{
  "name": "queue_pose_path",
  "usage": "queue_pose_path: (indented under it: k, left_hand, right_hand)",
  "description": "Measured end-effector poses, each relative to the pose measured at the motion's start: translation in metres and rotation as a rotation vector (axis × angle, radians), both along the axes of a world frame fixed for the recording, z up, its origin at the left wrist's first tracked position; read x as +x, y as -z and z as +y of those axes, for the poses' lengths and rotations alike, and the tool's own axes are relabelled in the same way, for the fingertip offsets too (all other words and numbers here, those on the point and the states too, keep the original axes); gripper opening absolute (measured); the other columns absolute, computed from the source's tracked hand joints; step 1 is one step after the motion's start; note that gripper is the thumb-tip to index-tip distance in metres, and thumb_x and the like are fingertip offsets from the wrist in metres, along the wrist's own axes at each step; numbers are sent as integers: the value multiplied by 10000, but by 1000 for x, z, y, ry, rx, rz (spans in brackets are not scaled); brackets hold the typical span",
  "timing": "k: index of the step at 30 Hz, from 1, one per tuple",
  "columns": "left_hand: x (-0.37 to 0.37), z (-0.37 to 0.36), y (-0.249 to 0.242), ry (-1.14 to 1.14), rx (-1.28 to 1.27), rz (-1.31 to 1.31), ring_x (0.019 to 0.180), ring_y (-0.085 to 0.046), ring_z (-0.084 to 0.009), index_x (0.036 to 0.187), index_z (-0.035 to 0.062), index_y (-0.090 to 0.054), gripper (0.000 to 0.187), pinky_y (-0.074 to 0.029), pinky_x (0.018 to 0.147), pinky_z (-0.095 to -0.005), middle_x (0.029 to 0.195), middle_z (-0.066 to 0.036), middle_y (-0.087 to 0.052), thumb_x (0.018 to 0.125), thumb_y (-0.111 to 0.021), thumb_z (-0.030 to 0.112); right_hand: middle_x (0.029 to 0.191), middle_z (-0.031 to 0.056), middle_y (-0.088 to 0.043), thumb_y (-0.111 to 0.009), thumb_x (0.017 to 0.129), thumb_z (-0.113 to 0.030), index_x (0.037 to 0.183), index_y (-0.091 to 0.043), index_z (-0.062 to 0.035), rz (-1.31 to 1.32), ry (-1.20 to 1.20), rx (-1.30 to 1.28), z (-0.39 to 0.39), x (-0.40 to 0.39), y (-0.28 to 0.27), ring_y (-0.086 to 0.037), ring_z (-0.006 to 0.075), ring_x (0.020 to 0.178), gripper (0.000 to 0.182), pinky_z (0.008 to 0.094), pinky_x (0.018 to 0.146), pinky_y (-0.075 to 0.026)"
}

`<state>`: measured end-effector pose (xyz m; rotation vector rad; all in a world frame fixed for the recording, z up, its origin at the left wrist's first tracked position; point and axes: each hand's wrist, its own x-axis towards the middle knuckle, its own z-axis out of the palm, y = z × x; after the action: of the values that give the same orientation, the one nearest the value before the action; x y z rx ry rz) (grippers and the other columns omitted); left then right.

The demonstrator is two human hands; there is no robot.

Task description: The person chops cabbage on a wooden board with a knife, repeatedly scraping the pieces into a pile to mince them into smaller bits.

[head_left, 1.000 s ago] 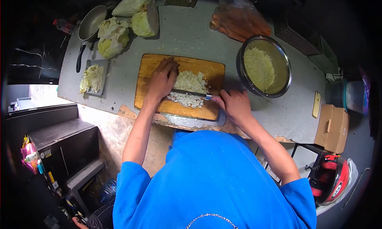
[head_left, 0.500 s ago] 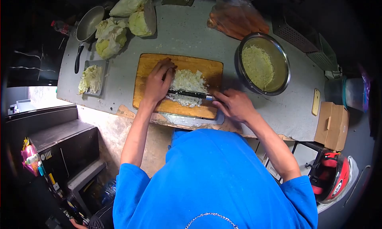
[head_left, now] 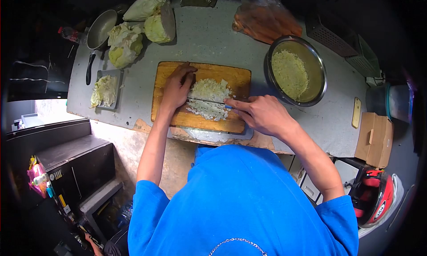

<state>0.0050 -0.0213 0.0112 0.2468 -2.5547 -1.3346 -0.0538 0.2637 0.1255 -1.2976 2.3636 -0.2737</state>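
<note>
A wooden cutting board (head_left: 178, 118) carries a heap of finely chopped cabbage (head_left: 211, 89). My right hand (head_left: 267, 116) is closed around the handle of a kitchen knife (head_left: 208, 100), index finger stretched along its top. The blade stands nearly edge-on and runs left across the chopped cabbage, splitting it into two bands. On the board's left part rests my left hand (head_left: 177, 89), holding nothing, its fingers bent and the thumb apart from them. It sits beside the heap, close to the blade's tip.
Right of the board stands a metal bowl (head_left: 318, 87) with chopped cabbage. Bagged carrots (head_left: 262, 22) lie behind it. Cabbage heads (head_left: 160, 27), a frying pan (head_left: 101, 29) and a small tray (head_left: 116, 89) of cabbage leaves are at left. A phone (head_left: 356, 112) lies near the right edge.
The knife has turned from showing its flat black side to nearly edge-on. My right hand has shifted slightly left, index finger now further over the knife. My left hand stays beside the heap.
</note>
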Motion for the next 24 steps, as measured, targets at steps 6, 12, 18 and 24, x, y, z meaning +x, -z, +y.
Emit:
queue_pose_path:
  k: [6, 12, 18, 24]
  left_hand:
    - [-4, 2, 14, 5, -137, 123, 1233, -626, -395, 1175, 14, -692, 236, -500, 1022, -429, 1295, -225, -650, 1017, -559, 127]
    - [-6, 8, 10, -6, -264, 40, 1282, -584, -404, 1196, 24, -681, 247, -483, 1061, -431, 1386, -211, -585, 1021, -540, 125]
    - [-8, -1, 17, -1, -146, 133, 1341, -527, -416, 1241, 19, -659, 275, -452, 1098, -448, 1375, -226, -575, 1022, -527, 117]
    - [-11, 17, 8, -47, -280, 94, 1378, -495, -414, 1228, -6, -646, 271, -425, 1121, -461, 1364, -235, -573, 1020, -510, 103]
  right_hand:
    - [782, 160, -722, -620, 1000, -335, 1406, -636, -305, -144, 80, -172, 20, -9, 58, -702, 369, 683, 408, 493, 635, -560]
    - [728, 172, -702, -614, 1003, -330, 1392, -647, -309, -146, 63, -181, 21, -13, 70, -688, 366, 641, 391, 496, 634, -559]
    - [713, 175, -696, -587, 1024, -342, 1389, -650, -305, -92, 46, -38, 5, -14, 13, -680, 374, 620, 373, 502, 642, -561]
    - [704, 177, -694, -589, 1020, -340, 1395, -645, -313, -201, 70, -200, 26, -16, 80, -679, 384, 613, 380, 495, 634, -567]
